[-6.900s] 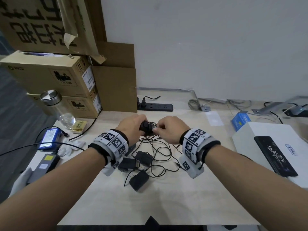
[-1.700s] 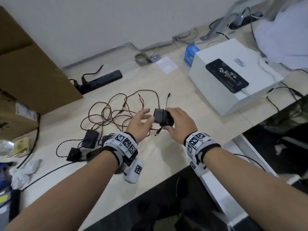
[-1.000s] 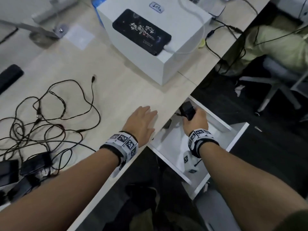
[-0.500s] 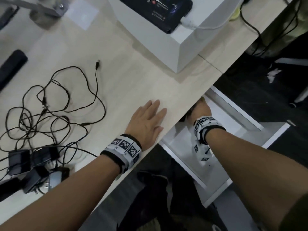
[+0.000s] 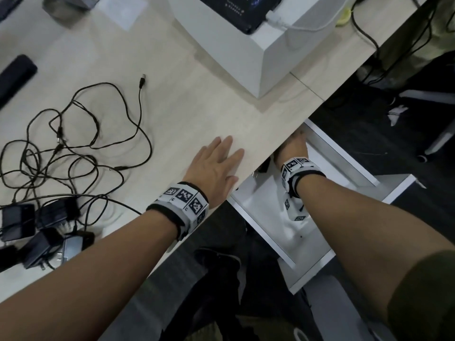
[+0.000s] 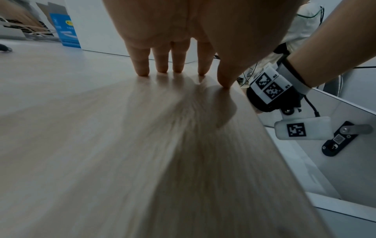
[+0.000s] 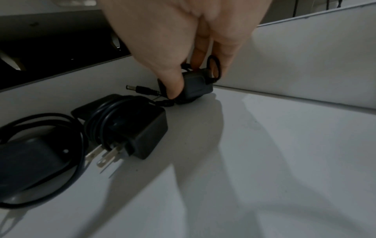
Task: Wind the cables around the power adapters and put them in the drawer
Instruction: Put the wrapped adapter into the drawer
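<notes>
five straight left-hand fingers (image 6: pixel 142 64) press the desk (image 5: pixel 221 99); right-hand fingers (image 7: pixel 175 87) pinch a wound adapter (image 7: pixel 196 87) in the drawer (image 7: pixel 264 145).

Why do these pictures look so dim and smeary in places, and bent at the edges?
Right wrist view: dim inside the drawer, the right hand casting long shadows beside the adapter. Left wrist view: desk streaked with blur near the lens, left hand shadowed beneath. Head view: wide-angle lens, brighter.

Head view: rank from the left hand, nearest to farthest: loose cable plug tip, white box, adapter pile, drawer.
From the left hand, flat on the desk:
1. drawer, just past the desk edge, to its right.
2. loose cable plug tip and white box, both farther up the desk: too close to call.
3. adapter pile, far left.
</notes>
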